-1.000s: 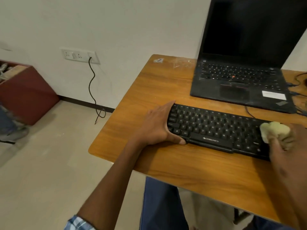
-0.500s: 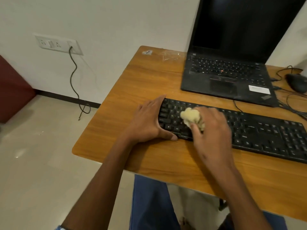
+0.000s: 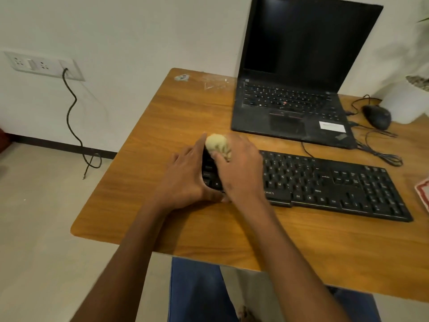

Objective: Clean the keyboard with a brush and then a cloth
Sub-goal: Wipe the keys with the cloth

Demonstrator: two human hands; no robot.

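1. The keyboard (image 3: 325, 182) is black and full-size, with white legends on its keys and a number pad at its right end; part of a brand name, "ONICS", shows on its front edge. It lies on the near half of the wooden desk (image 3: 162, 126), slanting away to the right, with its left end under the two hands.
2. The right hand (image 3: 239, 168) is curled round a bunched pale yellow cloth (image 3: 214, 141), which presses on the keyboard's far left corner.
3. The left hand (image 3: 183, 180) lies with straight fingers against the keyboard's left edge, thumb along the front.
4. Behind the keyboard stands an open black laptop (image 3: 292, 108) with a dark screen; a black mouse (image 3: 377, 117) and loose cables lie to its right.
5. The desk is orange-brown wood grain with a rounded corner. Beyond it are a white wall, a socket strip (image 3: 44, 66) with a dangling black cable (image 3: 74, 126), and a pale floor.
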